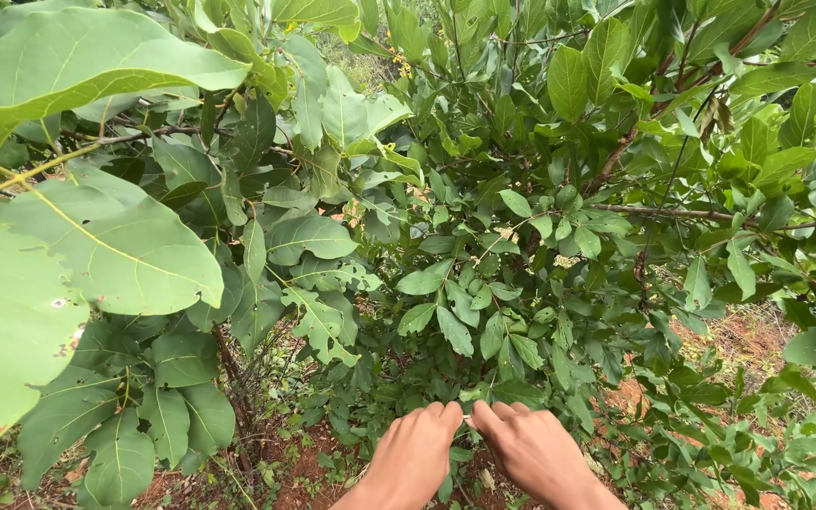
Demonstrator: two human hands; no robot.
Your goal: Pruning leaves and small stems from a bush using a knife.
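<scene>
My left hand [415, 451] and my right hand [529, 449] reach forward low in the head view, side by side, fingertips almost touching. Both pinch at a thin pale stem [467, 416] at the base of a leafy green shrub [484, 312]. The fingers are curled closed; what exactly lies between them is hidden by the fingers and leaves. Small pointed leaves hang just above the knuckles.
Large broad leaves [96, 236] crowd the left side, close to the camera. Woody branches [663, 212] run through the foliage at the right. Reddish bare soil [304, 467] shows under the plants and at the lower right [748, 340].
</scene>
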